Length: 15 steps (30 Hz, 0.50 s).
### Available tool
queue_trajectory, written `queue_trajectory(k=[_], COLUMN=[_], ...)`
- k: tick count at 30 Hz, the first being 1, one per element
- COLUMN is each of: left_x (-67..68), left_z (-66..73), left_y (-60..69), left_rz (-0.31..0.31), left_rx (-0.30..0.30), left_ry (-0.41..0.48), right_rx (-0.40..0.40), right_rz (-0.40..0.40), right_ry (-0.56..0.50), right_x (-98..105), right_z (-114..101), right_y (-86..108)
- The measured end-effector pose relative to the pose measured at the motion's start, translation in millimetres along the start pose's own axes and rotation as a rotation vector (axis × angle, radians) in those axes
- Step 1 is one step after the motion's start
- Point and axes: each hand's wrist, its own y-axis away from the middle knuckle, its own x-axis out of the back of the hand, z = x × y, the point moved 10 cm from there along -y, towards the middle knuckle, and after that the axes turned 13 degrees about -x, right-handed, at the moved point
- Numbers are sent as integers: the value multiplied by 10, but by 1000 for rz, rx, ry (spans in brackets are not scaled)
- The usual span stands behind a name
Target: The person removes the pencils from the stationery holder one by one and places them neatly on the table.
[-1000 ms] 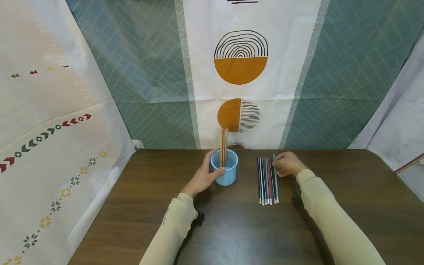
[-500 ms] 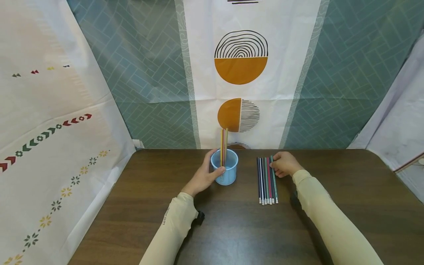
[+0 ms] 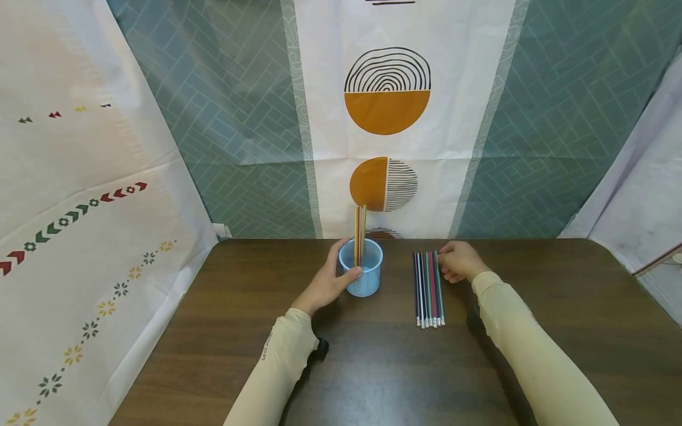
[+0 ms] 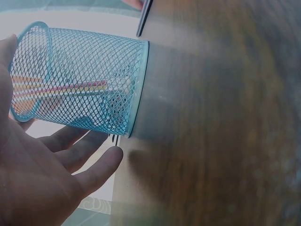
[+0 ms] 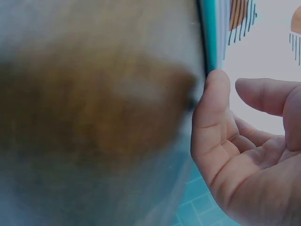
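Note:
Near the table's back edge, my left hand (image 3: 328, 285) grips an upright light-blue mesh cup (image 3: 367, 285), thumb at its near side. Several pencils (image 3: 358, 236), yellow and red ones among them, stand in the cup. In the left wrist view, fingers of the left hand (image 4: 42, 174) lie along the mesh cup (image 4: 84, 75). To the right, my right hand (image 3: 460, 262) touches the green pencil (image 3: 440, 302) at the right end of a flat row of pencils (image 3: 426, 290). In the right wrist view, one fingertip of the right hand (image 5: 249, 155) meets the green pencil (image 5: 211, 37); the thumb stands apart.
The brown wooden table (image 3: 383, 378) ends at a back edge just behind the cup and the row. Patterned cloth (image 3: 250, 118) hangs behind it, with white cloth (image 3: 106, 236) along the left and more at the right.
The right hand has moved left, and the green pencil has shifted left against the row, closing the gaps at that end. The left hand and cup have stayed in place.

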Motion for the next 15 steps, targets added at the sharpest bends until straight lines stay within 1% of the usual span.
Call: queue_trajectory(k=[3, 7, 11, 15], left_x=[-1, 0, 0, 0], left_z=[1, 8, 10, 14], left_y=[-4, 0, 7, 7], left_rz=[1, -1, -4, -2], left_rx=[-2, -5, -2, -3], left_ry=[1, -3, -8, -12], right_rx=[27, 96, 169, 240], right_rz=[9, 2, -8, 0], right_ry=[-29, -67, -118, -179], right_x=[28, 24, -13, -47], right_z=[-54, -195, -418, -690], right_y=[12, 56, 129, 229])
